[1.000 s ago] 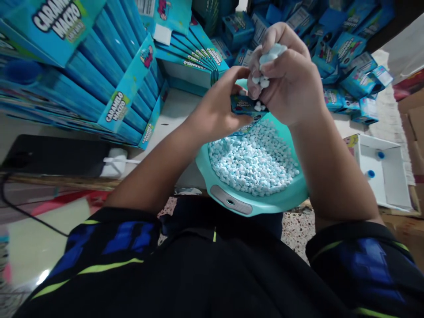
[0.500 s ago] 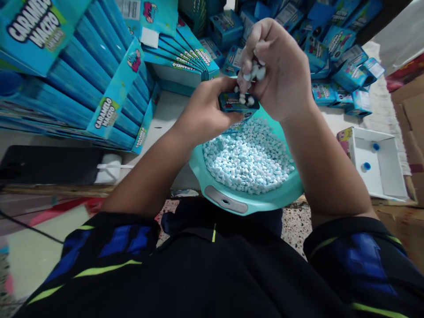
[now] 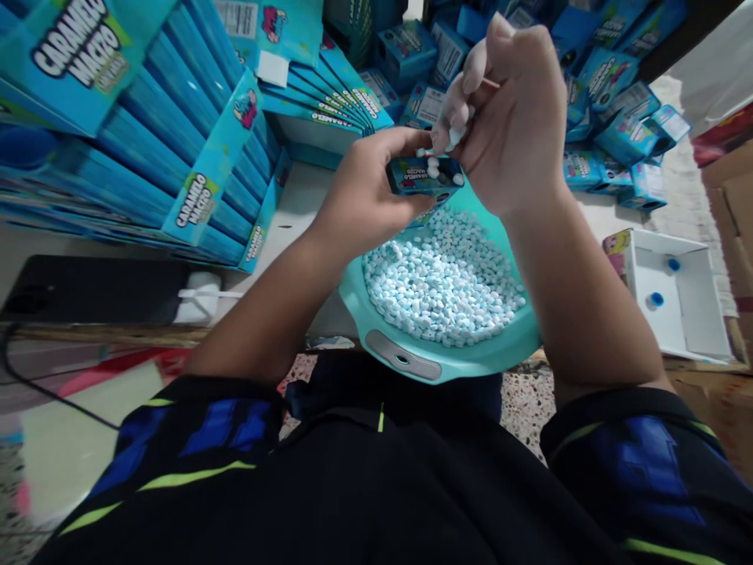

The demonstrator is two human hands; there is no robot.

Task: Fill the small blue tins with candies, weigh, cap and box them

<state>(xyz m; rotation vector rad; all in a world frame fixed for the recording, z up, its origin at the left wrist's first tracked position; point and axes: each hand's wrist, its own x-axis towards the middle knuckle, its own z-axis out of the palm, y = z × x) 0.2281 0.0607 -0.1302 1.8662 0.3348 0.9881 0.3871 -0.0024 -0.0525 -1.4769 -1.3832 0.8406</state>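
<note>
My left hand [image 3: 368, 184] grips a small blue candy box [image 3: 419, 179], tilted over the far side of a turquoise bowl. Several white candies lie at the box's top, where the opening is partly hidden. Just above and to the right, my right hand [image 3: 514, 125] is cupped with curled fingers, whitened by powder. A few candies [image 3: 455, 138] sit between those fingers, close to the box. Below both hands, the turquoise bowl [image 3: 488, 362] holds a heap of pale blue and white candies [image 3: 441, 290].
Display cartons [image 3: 215, 192] packed with blue boxes stand at left. Loose small boxes [image 3: 627, 141] pile up at the back and right. A white tray [image 3: 688, 306] with two blue caps lies at right. A black phone [image 3: 94, 289] rests at the table's left front edge.
Most candies have left my right hand, and its fingers have loosened and lifted slightly. The candy box stays in my left hand with candies at its top.
</note>
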